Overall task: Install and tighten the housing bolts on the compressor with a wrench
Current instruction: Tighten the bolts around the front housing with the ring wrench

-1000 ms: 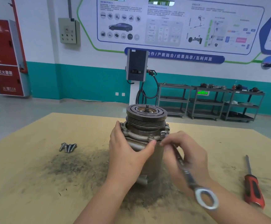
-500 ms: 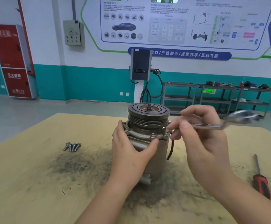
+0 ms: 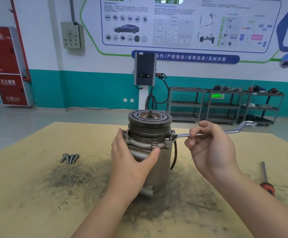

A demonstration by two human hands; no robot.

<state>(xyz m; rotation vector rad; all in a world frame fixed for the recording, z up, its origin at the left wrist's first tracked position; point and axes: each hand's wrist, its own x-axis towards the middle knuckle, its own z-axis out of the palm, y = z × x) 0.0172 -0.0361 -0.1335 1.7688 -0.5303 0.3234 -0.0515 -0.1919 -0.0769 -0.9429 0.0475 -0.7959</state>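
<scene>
The compressor stands upright in the middle of the tan table, its grooved pulley on top. Several bolts sit in the housing flange under the pulley. My left hand grips the housing from the left, thumb across the front below the flange. My right hand pinches the shaft of a silver wrench. The wrench lies level, pointing right, with its near end on the flange bolt at the right front edge.
Several loose bolts lie on the table to the left. A red-handled screwdriver lies at the right edge. Dark grit covers the table around the compressor. Shelving carts and a wall charger stand far behind.
My right hand swung the wrench from pointing down toward me round to the right, then lowered its end onto the right front flange bolt. My left hand kept its hold.
</scene>
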